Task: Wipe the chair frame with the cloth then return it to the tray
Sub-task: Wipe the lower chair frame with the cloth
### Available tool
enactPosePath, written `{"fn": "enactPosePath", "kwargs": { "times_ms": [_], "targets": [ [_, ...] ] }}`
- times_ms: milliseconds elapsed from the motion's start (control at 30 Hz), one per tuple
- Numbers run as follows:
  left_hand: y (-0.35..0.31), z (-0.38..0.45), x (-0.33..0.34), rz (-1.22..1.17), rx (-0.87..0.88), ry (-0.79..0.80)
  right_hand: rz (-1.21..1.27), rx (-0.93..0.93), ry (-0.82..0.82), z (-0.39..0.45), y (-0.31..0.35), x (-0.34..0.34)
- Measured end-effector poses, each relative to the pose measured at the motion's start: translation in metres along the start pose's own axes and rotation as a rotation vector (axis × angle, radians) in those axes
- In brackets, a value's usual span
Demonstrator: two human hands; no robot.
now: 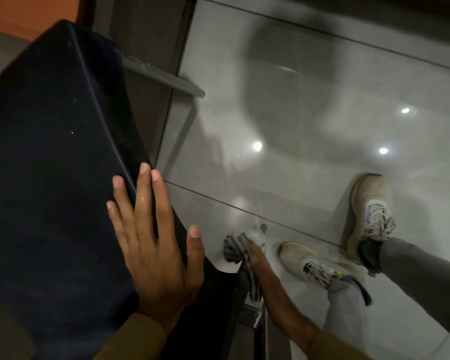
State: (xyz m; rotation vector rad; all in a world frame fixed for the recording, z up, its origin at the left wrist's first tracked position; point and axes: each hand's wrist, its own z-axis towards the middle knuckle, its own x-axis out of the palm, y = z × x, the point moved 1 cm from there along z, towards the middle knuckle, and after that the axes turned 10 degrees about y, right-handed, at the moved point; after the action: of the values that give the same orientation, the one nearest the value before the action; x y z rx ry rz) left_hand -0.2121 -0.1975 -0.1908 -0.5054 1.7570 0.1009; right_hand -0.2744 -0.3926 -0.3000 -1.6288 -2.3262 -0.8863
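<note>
I look straight down on a chair with a dark blue padded back (50, 157) filling the left half of the view. My left hand (153, 242) lies flat on the back's right edge, fingers spread, holding nothing. Lower down, my right hand (256, 255) reaches toward the floor and grips a striped grey-and-white cloth (235, 246), pressed against the chair's lower metal frame (253, 315). Part of the cloth hangs along my wrist. A grey chair leg (164, 79) juts out at the upper middle. No tray shows in this view.
Glossy grey floor tiles (309, 126) with light reflections cover the right side. My two feet in pale sneakers (369, 216) stand at the lower right, close to the cloth. An orange wall (24, 11) shows at the top left.
</note>
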Motion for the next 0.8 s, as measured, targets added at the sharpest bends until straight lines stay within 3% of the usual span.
{"fn": "enactPosePath", "kwargs": {
  "times_ms": [200,300,467,667,800],
  "targets": [
    [0.002,0.001,0.002,0.000,0.007,-0.022,0.125,0.140,-0.098,0.071,-0.014,-0.040],
    [0.000,0.000,0.001,0.001,-0.009,-0.030,0.124,0.082,-0.129,0.045,-0.009,-0.021],
    [0.001,0.001,0.001,0.016,-0.016,-0.034,0.049,-0.066,-0.033,-0.029,0.003,0.018],
    [0.005,0.001,0.005,0.016,-0.004,-0.052,-0.011,0.065,-0.115,0.044,-0.015,-0.017],
    [0.003,0.002,0.004,0.016,-0.002,-0.054,0.087,0.180,-0.147,0.077,-0.026,-0.038]
  ]
}}
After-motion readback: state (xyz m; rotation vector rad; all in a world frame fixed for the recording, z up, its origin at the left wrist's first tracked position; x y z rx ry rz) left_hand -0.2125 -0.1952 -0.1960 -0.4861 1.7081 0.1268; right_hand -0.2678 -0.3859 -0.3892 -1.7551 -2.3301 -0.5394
